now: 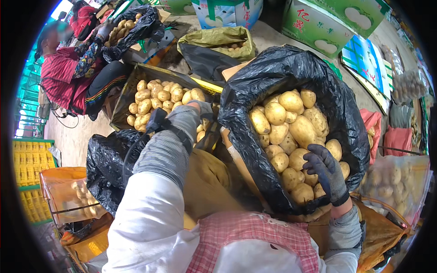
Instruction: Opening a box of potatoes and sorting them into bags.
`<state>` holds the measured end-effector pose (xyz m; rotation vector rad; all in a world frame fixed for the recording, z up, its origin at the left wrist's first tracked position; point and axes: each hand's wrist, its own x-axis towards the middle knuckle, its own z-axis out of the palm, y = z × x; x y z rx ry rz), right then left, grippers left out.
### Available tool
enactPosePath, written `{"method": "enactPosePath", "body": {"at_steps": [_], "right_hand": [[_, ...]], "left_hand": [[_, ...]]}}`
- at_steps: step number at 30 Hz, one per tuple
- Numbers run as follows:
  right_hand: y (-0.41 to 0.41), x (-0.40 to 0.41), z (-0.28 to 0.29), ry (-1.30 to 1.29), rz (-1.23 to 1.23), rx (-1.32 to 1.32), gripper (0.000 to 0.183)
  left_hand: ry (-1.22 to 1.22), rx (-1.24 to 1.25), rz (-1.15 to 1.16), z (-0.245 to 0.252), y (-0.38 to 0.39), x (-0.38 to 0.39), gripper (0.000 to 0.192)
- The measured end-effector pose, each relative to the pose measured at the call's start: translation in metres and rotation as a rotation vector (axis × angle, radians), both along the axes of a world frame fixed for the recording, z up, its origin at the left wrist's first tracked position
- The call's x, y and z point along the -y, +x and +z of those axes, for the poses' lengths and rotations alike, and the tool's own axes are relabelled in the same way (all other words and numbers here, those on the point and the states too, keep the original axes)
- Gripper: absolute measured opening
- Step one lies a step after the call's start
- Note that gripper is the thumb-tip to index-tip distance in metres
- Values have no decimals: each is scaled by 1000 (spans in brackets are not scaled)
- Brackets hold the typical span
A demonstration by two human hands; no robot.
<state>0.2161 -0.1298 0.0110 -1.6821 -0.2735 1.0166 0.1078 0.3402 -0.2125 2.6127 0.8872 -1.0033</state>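
Observation:
Potatoes fill a cardboard box lined with a black plastic bag. Over the near right part of these potatoes is my right hand in a dark-palmed grey glove, fingers loosely bent and nothing seen in them. My left hand, also gloved, reaches to the right end of a dark-lined crate of smaller potatoes. My left sleeve covers part of that crate, and the left fingers are mostly hidden, so whether they hold a potato is unclear.
A co-worker sits at upper left beside another black-bagged load of potatoes. Behind the crate stands an olive woven sack. Green cartons are stacked at upper right. Clear bags of potatoes flank me, with yellow crates farther left.

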Motion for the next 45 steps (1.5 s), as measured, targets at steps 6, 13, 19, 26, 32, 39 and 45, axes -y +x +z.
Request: {"method": "enactPosePath", "body": {"at_steps": [6,13,19,26,32,39,45], "right_hand": [[-1,6,11,-39,49,43,42],[-1,10,18,-6,61,216,46],[18,17,16,-18,-2,385,45],[64,35,-58,-280,-51,590,52],[81,-1,-135,-702,86,560,102],[74,-31,-166,-757,-39,499,119],[72,-19,-106,-367,-98,304,71]], "left_hand": [[-16,128,-7,-14,-2,-1,52],[-58,266,-71,-35,0,-15,46],[-9,384,-173,-30,37,-40,34],[-191,1289,50,182,50,75,27],[-612,1383,233,235,10,218,33],[-525,1280,117,232,20,213,35],[-979,1276,340,230,26,209,40]]}}
